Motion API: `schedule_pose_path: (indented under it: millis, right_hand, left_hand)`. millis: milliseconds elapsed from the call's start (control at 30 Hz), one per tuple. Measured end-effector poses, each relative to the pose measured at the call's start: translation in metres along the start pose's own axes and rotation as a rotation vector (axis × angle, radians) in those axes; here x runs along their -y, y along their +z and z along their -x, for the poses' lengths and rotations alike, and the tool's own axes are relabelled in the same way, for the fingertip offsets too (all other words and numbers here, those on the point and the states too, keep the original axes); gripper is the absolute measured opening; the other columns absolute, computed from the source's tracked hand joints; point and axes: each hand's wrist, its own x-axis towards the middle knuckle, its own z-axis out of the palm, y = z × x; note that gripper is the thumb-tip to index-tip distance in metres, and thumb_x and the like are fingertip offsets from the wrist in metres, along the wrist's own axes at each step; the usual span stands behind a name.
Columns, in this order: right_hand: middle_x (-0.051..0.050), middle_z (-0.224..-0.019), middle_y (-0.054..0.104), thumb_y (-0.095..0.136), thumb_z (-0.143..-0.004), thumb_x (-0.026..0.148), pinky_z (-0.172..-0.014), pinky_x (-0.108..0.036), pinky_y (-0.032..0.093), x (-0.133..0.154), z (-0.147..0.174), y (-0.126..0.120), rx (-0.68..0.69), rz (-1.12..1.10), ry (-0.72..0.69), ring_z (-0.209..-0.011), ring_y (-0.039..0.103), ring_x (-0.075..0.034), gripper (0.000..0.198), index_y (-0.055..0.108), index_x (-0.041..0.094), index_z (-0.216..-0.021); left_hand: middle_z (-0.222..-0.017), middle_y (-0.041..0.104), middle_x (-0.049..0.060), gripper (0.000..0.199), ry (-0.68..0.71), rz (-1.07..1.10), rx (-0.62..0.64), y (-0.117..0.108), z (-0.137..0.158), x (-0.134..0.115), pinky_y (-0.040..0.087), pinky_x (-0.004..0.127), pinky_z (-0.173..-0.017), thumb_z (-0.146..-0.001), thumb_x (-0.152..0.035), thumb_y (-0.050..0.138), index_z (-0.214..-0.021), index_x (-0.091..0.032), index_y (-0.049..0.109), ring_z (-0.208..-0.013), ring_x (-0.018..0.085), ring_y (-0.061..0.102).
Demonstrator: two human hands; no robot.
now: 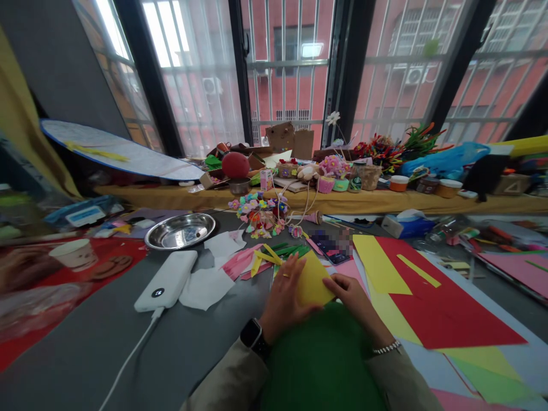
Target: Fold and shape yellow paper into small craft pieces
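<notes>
A small piece of yellow paper [314, 279] is between my hands, held above the near edge of the table. My left hand [280, 297], with a ring and a dark watch, lies over its left side, thumb along the lower edge. At the right corner my right hand [349, 291] pinches the paper between thumb and fingers. Just beyond are yellow paper strips [268, 255], green strips [289, 250] and pink crumpled paper [242, 261]. A phone [329, 248] lies behind the paper. Something green [327, 359] fills the space below my hands.
To the left are a white power bank [166, 282] with a cable, a metal plate [180, 231] and white paper pieces [208, 287]. Coloured sheets, including a red sheet [454, 311], spread at right. A flower craft [259, 214] stands behind. Another person's hand [28, 268] shows at far left.
</notes>
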Motion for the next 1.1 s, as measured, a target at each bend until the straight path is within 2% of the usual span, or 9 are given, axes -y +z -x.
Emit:
schedule_pose_path:
  millis: [67,167,333,500,567,700,767,967,1100]
  right_hand:
    - [0.005,-0.050,0.037,0.049,-0.070,0.040,-0.043,-0.019,0.029,0.003,0.001,0.001,0.009,-0.023,-0.016,-0.047,0.038,-0.008,0.028,0.047,0.015,-0.057]
    - [0.005,-0.051,0.038,0.049,-0.071,0.039,-0.043,-0.019,0.028,0.007,0.002,0.004,0.018,-0.045,-0.045,-0.048,0.038,-0.008,0.028,0.048,0.015,-0.058]
    - [0.001,-0.065,0.049,0.053,-0.069,0.036,-0.049,-0.020,0.035,0.014,0.008,0.006,0.098,-0.109,-0.089,-0.059,0.046,-0.012,0.023,0.053,0.014,-0.074]
    - [-0.001,-0.071,0.054,0.057,-0.066,0.034,-0.055,-0.023,0.039,0.018,0.012,0.006,0.193,-0.157,-0.093,-0.067,0.050,-0.015,0.024,0.054,0.015,-0.082]
    - [-0.001,-0.071,0.055,0.055,-0.069,0.033,-0.058,-0.023,0.039,0.018,0.012,0.006,0.219,-0.156,-0.107,-0.069,0.051,-0.016,0.020,0.055,0.015,-0.078]
    - [0.001,-0.061,0.052,0.054,-0.070,0.032,-0.052,-0.022,0.036,0.016,0.010,0.007,0.140,-0.106,-0.112,-0.058,0.048,-0.012,0.019,0.054,0.014,-0.063]
    - [0.001,-0.062,0.052,0.054,-0.069,0.031,-0.052,-0.021,0.036,0.014,0.009,0.008,0.124,-0.133,-0.102,-0.059,0.047,-0.012,0.017,0.053,0.015,-0.064]
    - [0.003,-0.056,0.048,0.061,-0.062,0.032,-0.050,-0.020,0.036,0.013,0.007,0.010,0.079,-0.166,-0.090,-0.055,0.046,-0.011,0.021,0.048,0.016,-0.057]
    - [0.004,-0.053,0.045,0.056,-0.065,0.037,-0.047,-0.020,0.033,0.012,0.006,0.005,-0.116,-0.169,-0.085,-0.052,0.042,-0.010,0.023,0.047,0.017,-0.058]
  left_hand:
    - [-0.131,0.018,0.014,0.092,0.017,-0.009,0.067,0.002,0.001,-0.001,0.016,0.042,-0.096,-0.053,-0.058,0.053,-0.125,-0.015,0.016,-0.119,0.027,0.016]
    - [-0.130,0.021,0.014,0.095,0.013,0.027,0.106,0.004,0.003,0.001,0.018,0.041,-0.096,-0.054,-0.058,0.053,-0.126,-0.014,0.010,-0.118,0.026,0.019]
    - [-0.130,0.019,0.014,0.091,-0.061,0.137,0.099,0.004,0.003,0.001,0.022,0.041,-0.093,-0.059,-0.051,0.053,-0.126,-0.015,0.004,-0.116,0.026,0.023]
    - [-0.131,0.019,0.012,0.082,-0.086,0.259,0.114,0.005,0.003,-0.001,0.021,0.039,-0.095,-0.065,-0.045,0.052,-0.126,-0.017,0.006,-0.117,0.025,0.021]
    - [-0.130,0.021,0.012,0.083,-0.112,0.310,0.099,0.005,0.003,-0.002,0.023,0.038,-0.094,-0.066,-0.042,0.052,-0.126,-0.017,0.002,-0.116,0.025,0.023]
    - [-0.128,0.024,0.014,0.100,-0.121,0.373,0.078,0.006,0.004,-0.003,0.025,0.039,-0.092,-0.058,-0.041,0.061,-0.125,-0.017,-0.009,-0.115,0.026,0.025]
    - [-0.127,0.024,0.014,0.106,-0.110,0.396,0.067,0.006,0.004,-0.005,0.026,0.040,-0.091,-0.054,-0.038,0.065,-0.125,-0.017,-0.010,-0.113,0.027,0.027]
    - [-0.111,0.044,0.012,0.090,-0.199,0.703,0.028,0.006,0.001,-0.014,0.037,0.036,-0.082,-0.060,-0.027,0.062,-0.126,-0.017,0.000,-0.096,0.023,0.047]
    - [-0.102,0.051,0.011,0.059,-0.392,1.039,-0.012,0.002,-0.003,-0.013,0.044,0.032,-0.071,-0.065,-0.029,0.057,-0.116,-0.015,0.029,-0.088,0.022,0.052]
